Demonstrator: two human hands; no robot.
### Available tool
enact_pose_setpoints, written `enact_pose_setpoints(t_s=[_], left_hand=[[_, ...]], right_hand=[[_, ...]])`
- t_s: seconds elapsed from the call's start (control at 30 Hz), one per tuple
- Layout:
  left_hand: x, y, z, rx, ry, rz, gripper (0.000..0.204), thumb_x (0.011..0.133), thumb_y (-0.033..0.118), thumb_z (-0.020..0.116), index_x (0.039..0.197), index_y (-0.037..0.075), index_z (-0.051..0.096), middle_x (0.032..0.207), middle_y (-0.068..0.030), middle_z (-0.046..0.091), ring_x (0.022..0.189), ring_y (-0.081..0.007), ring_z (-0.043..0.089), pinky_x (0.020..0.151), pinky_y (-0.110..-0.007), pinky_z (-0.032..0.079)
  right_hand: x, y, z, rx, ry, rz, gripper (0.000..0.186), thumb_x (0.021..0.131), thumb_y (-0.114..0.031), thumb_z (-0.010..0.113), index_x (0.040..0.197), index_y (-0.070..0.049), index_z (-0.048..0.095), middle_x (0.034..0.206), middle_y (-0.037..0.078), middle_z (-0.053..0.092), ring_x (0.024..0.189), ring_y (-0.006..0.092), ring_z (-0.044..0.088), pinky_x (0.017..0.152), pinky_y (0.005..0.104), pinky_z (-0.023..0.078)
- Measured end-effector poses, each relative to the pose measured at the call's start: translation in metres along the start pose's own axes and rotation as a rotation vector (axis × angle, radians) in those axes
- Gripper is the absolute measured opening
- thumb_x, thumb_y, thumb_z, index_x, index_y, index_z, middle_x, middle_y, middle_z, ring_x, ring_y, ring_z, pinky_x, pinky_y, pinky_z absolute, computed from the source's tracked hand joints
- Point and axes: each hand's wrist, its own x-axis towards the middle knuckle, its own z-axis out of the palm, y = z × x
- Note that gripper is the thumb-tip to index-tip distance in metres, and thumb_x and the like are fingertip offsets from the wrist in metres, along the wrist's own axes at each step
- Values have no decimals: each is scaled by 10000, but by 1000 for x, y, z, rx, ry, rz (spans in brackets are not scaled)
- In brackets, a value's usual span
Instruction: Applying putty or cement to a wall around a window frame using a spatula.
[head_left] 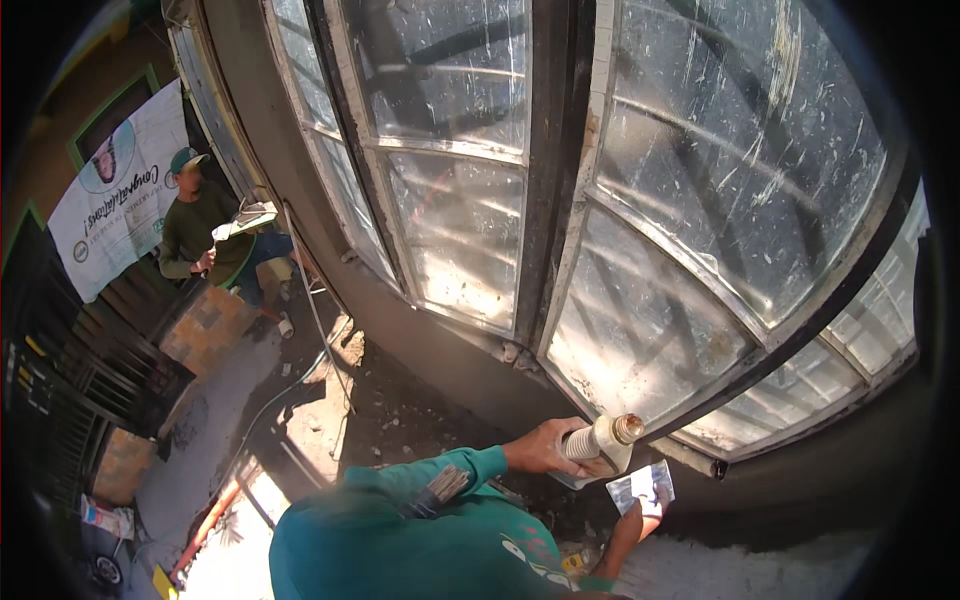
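My left hand (545, 447) is closed around a cream-coloured thing with a ribbed, bottle-like neck (603, 440). Its round end is stained rusty brown and points up and right; a pale lower part shows partly below my fingers. Just to the right, my right hand (648, 512) grips a thin, flat, silvery-white plate (641, 486), roughly rectangular, its handle, if any, hidden. Both hands are close to the lower edge of a window (660, 310) with smeared, paint-spattered panes. A brush (440, 490) with dark bristles rests against my teal shirt near the left upper arm.
A grey plastered wall (420, 350) runs beneath the window frames. At the left, a person (195, 225) in a cap and dark green top holds a pale flat tool. Behind hangs a white banner (125, 190). A hose (265, 405) and rubble lie on the ground; a wheel (107, 570) stands lower left.
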Motion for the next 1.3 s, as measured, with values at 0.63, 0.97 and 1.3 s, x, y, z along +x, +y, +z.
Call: enact_pose_setpoints(t_s=[0.63,0.97,1.3], left_hand=[[-35,-25,-12,26,5,-134,716,678,172,965,1278,-7,618,1151,-116,695,1115,-239,665,1011,-369,506],[-41,-22,-91,22,-96,-212,722,671,114,961,1294,-19,621,1214,-118,684,1143,-214,653,1026,-357,503],[-83,-72,-177,-2,13,-211,709,698,82,935,1314,-42,605,1233,-125,694,1118,-194,657,1003,-361,518]], right_hand=[[-25,18,23,29,136,290,483,957,-74,691,1395,36,518,1108,77,678,952,138,635,837,295,517],[-67,34,92,509,106,507,259,1002,-59,626,1252,2,598,1176,89,694,1032,180,693,959,350,552],[-93,11,224,514,-45,502,318,975,-108,707,1263,-5,620,1136,44,708,982,119,672,885,311,544]])
